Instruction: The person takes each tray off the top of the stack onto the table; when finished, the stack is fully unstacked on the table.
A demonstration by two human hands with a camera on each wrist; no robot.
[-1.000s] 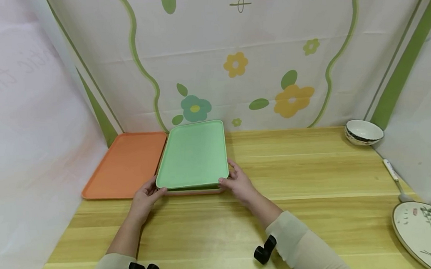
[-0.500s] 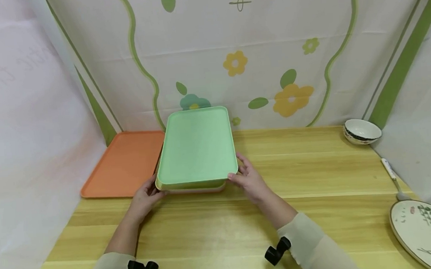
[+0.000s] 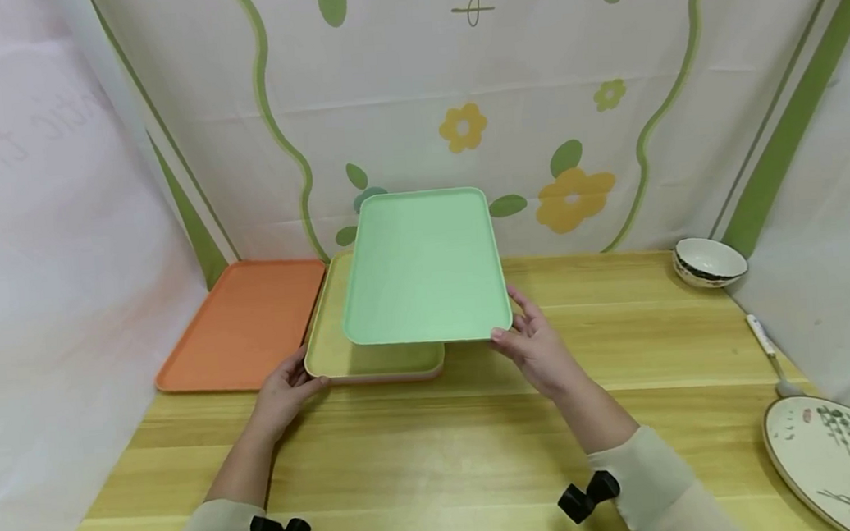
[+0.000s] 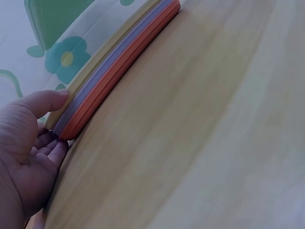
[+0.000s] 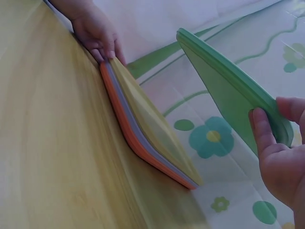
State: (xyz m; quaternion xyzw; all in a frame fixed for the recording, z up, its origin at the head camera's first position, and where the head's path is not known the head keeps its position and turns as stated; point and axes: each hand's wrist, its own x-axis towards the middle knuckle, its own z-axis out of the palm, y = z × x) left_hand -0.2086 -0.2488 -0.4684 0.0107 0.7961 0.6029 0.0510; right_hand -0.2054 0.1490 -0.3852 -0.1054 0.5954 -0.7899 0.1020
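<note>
A light green rectangular tray [image 3: 425, 265] is raised and tilted over a stack of trays, partly covering it. My right hand [image 3: 542, 356] grips its near right corner, with the thumb on top and fingers underneath. The top of the stack is a yellow tray [image 3: 372, 361]. Below it, in the left wrist view, lie a lavender tray [image 4: 88, 83] and an orange-red layer [image 4: 119, 64]. At the stack's near left corner my left hand [image 3: 282, 399] pinches the edge, its thumb on the yellow rim and its fingers low against the side.
An orange tray [image 3: 244, 327] lies flat just left of the stack. At the right edge are a white bowl [image 3: 709, 262], a white-handled utensil [image 3: 767, 340] and a large patterned plate [image 3: 838, 450]. A flowered cloth [image 3: 382, 71] hangs behind the wooden table [image 3: 424, 463].
The green tray has been lifted off the stack and carried to the right by my right hand, uncovering the yellow tray. My left hand has stayed at the stack's corner.
</note>
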